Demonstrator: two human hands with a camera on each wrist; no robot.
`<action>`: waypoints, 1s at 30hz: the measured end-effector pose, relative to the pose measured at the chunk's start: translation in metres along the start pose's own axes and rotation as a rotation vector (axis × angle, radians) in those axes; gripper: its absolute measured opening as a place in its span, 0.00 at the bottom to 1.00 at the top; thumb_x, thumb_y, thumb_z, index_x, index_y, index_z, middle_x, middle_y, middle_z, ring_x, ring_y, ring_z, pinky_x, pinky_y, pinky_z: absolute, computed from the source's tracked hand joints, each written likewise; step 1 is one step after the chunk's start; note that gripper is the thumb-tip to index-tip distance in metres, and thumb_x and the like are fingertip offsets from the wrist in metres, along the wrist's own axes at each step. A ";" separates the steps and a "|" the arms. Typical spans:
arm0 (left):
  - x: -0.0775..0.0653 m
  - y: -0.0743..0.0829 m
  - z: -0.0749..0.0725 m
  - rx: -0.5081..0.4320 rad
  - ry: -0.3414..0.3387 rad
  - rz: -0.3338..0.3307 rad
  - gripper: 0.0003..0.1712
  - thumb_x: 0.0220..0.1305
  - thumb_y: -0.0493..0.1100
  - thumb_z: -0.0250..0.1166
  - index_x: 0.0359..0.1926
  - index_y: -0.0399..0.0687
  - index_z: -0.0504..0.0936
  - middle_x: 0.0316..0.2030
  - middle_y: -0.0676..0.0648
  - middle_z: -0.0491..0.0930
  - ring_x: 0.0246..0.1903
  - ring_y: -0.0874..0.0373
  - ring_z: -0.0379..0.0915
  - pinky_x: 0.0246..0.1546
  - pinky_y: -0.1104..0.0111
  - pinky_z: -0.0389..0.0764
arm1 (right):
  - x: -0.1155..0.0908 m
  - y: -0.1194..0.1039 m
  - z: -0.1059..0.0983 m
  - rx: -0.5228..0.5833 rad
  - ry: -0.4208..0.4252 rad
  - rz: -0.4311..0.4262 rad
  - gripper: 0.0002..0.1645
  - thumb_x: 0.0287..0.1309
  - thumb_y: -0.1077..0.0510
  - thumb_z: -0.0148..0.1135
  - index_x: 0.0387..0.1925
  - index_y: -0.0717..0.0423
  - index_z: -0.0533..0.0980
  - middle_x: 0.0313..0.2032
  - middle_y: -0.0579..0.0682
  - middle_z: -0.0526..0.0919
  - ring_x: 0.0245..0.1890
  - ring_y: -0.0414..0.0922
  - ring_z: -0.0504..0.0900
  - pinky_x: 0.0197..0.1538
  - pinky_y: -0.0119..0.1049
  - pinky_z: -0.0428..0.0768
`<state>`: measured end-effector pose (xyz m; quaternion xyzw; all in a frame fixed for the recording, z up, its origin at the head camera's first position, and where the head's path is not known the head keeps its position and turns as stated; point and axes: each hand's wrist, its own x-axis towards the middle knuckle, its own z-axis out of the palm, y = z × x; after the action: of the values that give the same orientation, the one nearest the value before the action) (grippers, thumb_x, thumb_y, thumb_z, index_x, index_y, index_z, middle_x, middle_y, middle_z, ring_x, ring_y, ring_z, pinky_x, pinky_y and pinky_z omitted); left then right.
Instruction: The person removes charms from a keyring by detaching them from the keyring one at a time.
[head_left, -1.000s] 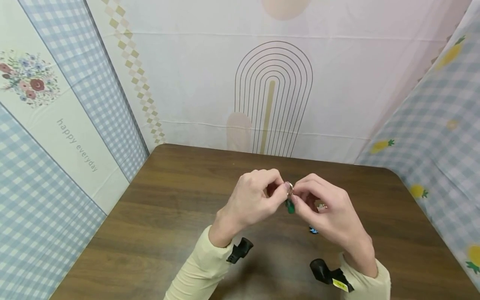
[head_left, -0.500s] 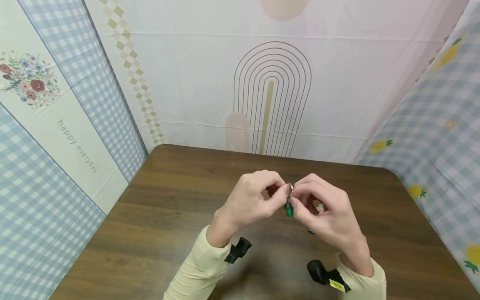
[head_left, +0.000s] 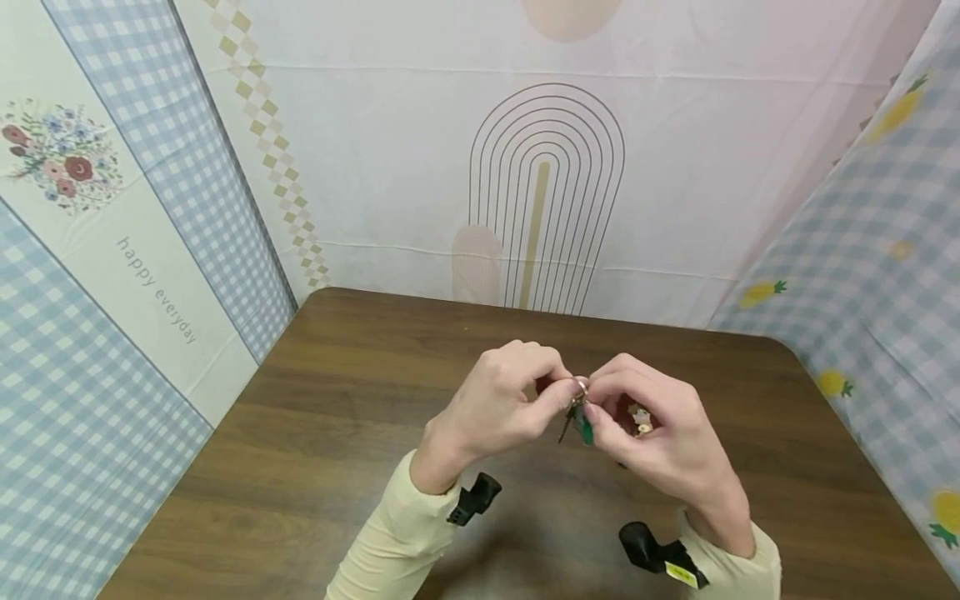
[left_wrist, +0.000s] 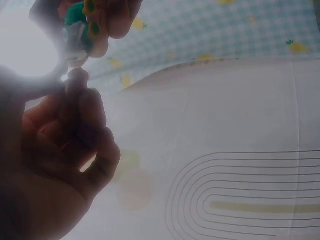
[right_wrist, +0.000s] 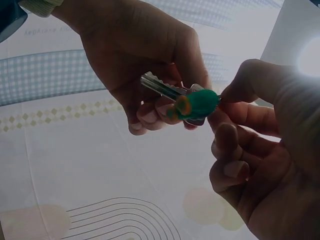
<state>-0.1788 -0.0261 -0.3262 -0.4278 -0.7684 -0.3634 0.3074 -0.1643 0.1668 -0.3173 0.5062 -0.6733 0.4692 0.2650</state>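
Observation:
Both hands meet above the table, holding a metal key ring point(head_left: 581, 390) between them. The left hand point(head_left: 502, 400) pinches the ring with thumb and index finger. From the other side, the right hand point(head_left: 660, 421) pinches at the ring with thumb and index fingertips. A green charm point(head_left: 584, 427) with orange parts hangs below the ring. In the right wrist view the charm point(right_wrist: 202, 104) lies in front of a toothed silver key point(right_wrist: 162, 87) that points toward the left hand. The left wrist view has the charm point(left_wrist: 77, 27) at its top edge, beside dark, backlit fingers.
A small white and yellow item point(head_left: 641, 419) shows through the gap in the right hand, and most of a blue item is hidden below it. The brown wooden table point(head_left: 337, 433) lies under the hands. Printed cloths point(head_left: 375, 167) hang behind and at both sides.
The ring has turned slightly and dropped a little between the fingertips. A key now swings out left of the green charm. The blue item has become almost covered by the right hand.

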 end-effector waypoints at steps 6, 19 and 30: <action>0.001 -0.002 0.002 0.018 -0.020 -0.020 0.11 0.62 0.37 0.61 0.23 0.51 0.75 0.18 0.58 0.72 0.22 0.68 0.64 0.29 0.80 0.66 | -0.002 0.005 -0.002 -0.011 -0.016 0.010 0.10 0.49 0.74 0.61 0.29 0.58 0.76 0.29 0.46 0.75 0.26 0.31 0.69 0.23 0.24 0.67; 0.004 -0.006 0.008 -0.064 -0.065 -0.039 0.13 0.63 0.36 0.58 0.22 0.50 0.72 0.17 0.56 0.69 0.21 0.70 0.62 0.25 0.80 0.66 | -0.002 0.010 -0.004 -0.036 -0.004 -0.045 0.06 0.53 0.70 0.59 0.27 0.58 0.76 0.28 0.46 0.75 0.26 0.31 0.68 0.24 0.22 0.66; 0.004 -0.003 0.006 -0.123 -0.054 -0.114 0.16 0.67 0.38 0.56 0.21 0.51 0.72 0.17 0.57 0.68 0.19 0.71 0.61 0.22 0.81 0.64 | -0.002 0.016 0.003 -0.125 0.038 -0.052 0.11 0.41 0.74 0.57 0.27 0.58 0.77 0.27 0.46 0.75 0.24 0.32 0.67 0.24 0.18 0.64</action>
<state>-0.1845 -0.0207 -0.3272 -0.4110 -0.7759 -0.4149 0.2384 -0.1784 0.1660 -0.3256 0.4971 -0.6825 0.4289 0.3211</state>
